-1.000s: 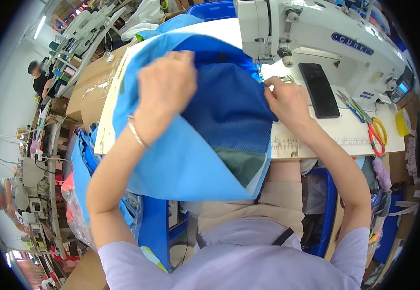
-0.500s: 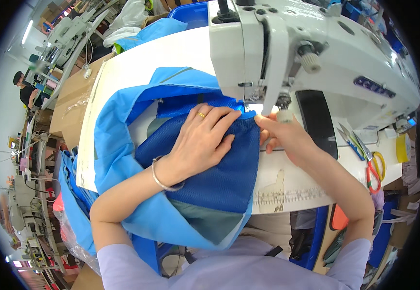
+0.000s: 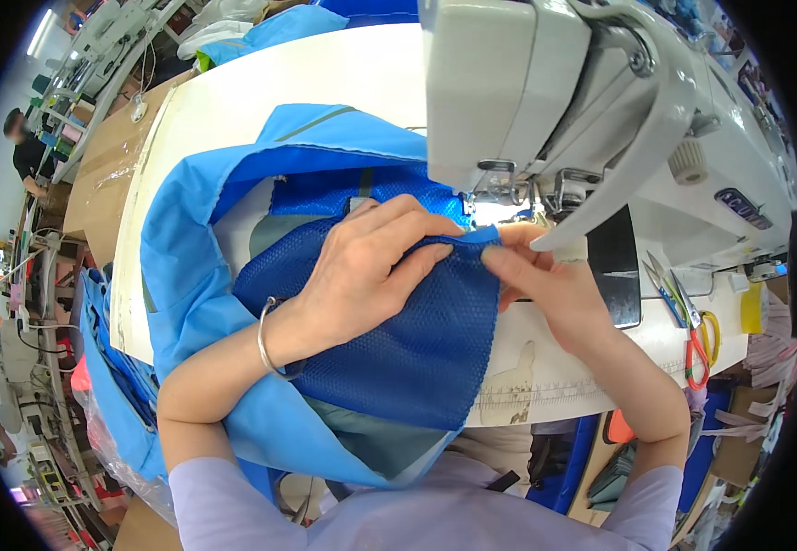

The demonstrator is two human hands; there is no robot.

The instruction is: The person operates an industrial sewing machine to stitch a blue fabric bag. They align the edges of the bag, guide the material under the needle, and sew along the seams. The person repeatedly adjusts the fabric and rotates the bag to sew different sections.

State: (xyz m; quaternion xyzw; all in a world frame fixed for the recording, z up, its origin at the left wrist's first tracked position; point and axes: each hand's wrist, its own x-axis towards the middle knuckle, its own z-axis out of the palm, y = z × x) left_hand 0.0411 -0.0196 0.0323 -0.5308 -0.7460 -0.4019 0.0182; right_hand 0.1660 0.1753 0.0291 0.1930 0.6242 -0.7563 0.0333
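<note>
From where I stand, the left side shows a bundle of blue fabric [image 3: 114, 367] hanging beside the white table [image 3: 325, 73]. On the tabletop, a light blue fabric piece [image 3: 173, 230] curves in a loose ring, its lower part draping over the front edge, around a darker blue mesh panel [image 3: 398, 349]. A grey-green panel [image 3: 353, 427] meets the mesh's lower border, and I judge that join finished. The left hand [image 3: 371, 266] lies over the mesh, fingers close together, thumb and forefinger pinching its folded upper edge. Just behind that edge is the needle area of the white sewing machine [image 3: 499, 83]; whether any cloth is clamped there I cannot tell. The right hand [image 3: 545, 285] pinches the mesh's upper right corner between thumb and forefinger, other fingers curled. The stretch between the hands looks gathered by fingers alone, so I take that edge as unstitched, the work partly done; how much sewing remains I cannot say. Farther right lie a black phone [image 3: 621, 289], red-and-yellow-handled scissors [image 3: 695, 354] and a yellow tape roll [image 3: 752, 308].
</note>
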